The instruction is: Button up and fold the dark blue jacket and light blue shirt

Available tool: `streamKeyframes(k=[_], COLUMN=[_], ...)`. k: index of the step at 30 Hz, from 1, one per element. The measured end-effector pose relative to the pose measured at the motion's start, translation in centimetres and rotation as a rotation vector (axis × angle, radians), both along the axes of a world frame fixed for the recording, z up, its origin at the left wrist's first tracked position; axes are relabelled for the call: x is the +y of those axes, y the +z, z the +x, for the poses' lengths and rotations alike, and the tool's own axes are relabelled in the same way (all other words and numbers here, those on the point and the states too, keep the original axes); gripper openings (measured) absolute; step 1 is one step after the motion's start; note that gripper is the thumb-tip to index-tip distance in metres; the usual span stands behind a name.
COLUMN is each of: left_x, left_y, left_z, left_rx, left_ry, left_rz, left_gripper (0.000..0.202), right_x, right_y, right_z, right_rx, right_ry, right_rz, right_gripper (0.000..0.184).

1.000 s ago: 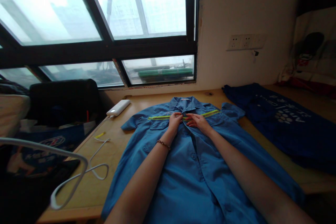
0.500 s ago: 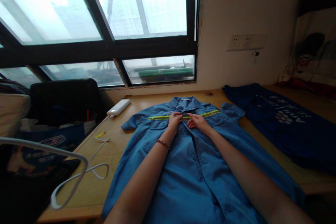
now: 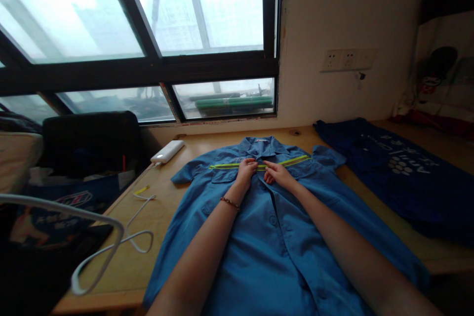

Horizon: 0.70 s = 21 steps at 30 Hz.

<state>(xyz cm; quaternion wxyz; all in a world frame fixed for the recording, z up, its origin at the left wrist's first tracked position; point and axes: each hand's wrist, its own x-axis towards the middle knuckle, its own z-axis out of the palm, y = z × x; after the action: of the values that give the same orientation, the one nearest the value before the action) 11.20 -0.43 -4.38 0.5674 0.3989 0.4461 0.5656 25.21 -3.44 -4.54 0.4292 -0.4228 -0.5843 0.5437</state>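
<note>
Two hands side by side: left hand (image 3: 247,170) and right hand (image 3: 277,173) each pinch the button front of the blue shirt (image 3: 274,237) at its yellow stripe (image 3: 225,165); it lies flat on the tabletop (image 3: 155,207).

The blue shirt (image 3: 266,256) runs off the bottom edge, the dark cloth (image 3: 407,182) runs off the right edge, and your left hand (image 3: 247,169) and right hand (image 3: 277,173) are too small to tell any pinch.
</note>
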Motion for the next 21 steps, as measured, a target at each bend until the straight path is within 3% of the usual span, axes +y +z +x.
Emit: streamKeyframes(k=[7, 21], left_x=[-0.02, -0.03], left_y=[0.09, 0.0], left_z=[-0.15, -0.22], left_rx=[-0.058, -0.062], left_ry=[-0.026, -0.034], left_rz=[0.003, 0.017], left_gripper=[0.032, 0.036], right_x=[-0.16, 0.02], right_y=[-0.14, -0.33], right_z=[0.08, 0.02], right_rx=[0.0, -0.056], right_ry=[-0.011, 0.005], right_rz=[0.132, 0.139], right_gripper=[0.055, 0.055])
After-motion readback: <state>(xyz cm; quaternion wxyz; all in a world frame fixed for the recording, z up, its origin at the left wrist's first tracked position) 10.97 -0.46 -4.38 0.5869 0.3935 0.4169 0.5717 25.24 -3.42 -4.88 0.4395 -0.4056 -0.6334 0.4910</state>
